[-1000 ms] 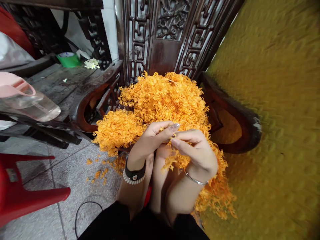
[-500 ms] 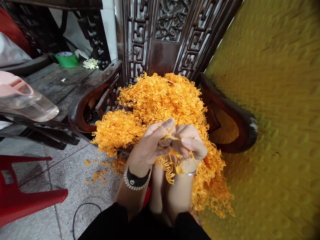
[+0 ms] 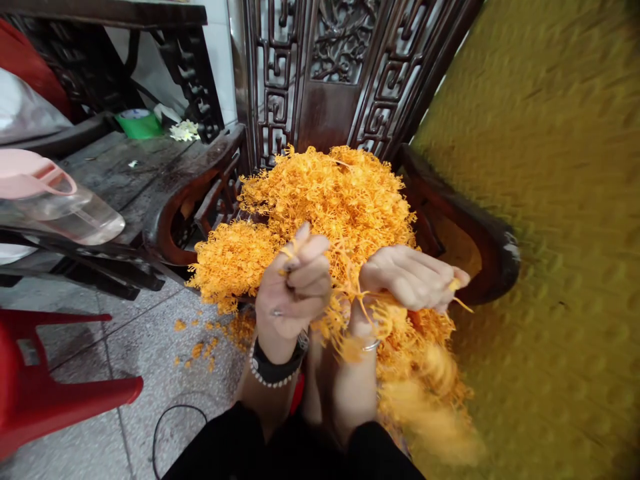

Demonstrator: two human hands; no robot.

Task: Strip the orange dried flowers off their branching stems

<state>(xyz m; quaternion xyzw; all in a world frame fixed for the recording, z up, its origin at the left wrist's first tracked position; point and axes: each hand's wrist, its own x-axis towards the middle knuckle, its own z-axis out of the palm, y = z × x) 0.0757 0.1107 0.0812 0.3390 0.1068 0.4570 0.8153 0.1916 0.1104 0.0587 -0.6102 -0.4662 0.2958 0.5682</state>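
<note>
A large heap of orange, curly-tipped sprigs (image 3: 330,187), perhaps plastic, covers the seat of a dark wooden armchair (image 3: 170,207). In front of it my left hand (image 3: 295,287) is closed in a fist, with an orange strand pinched between thumb and forefinger. My right hand (image 3: 410,277) has turned palm inward, its fingertips pinching another orange strand whose end sticks out to the right. Between the wrists hangs a clump of loose sprigs (image 3: 353,330). More orange pieces (image 3: 435,413) at lower right are smeared by motion.
A wooden bench (image 3: 115,173) at left carries a pink-lidded clear jug (image 3: 65,207), green tape (image 3: 140,124) and a pale flower (image 3: 185,130). A red stool (image 3: 65,393), orange scraps (image 3: 197,350) and a black cable (image 3: 163,427) are on the floor. A yellow embossed surface (image 3: 550,200) lies right.
My hands, close together before around one orange strand, have moved apart. The right went outward to the right; the left turned into a fist. Orange pieces at lower right have become blurred.
</note>
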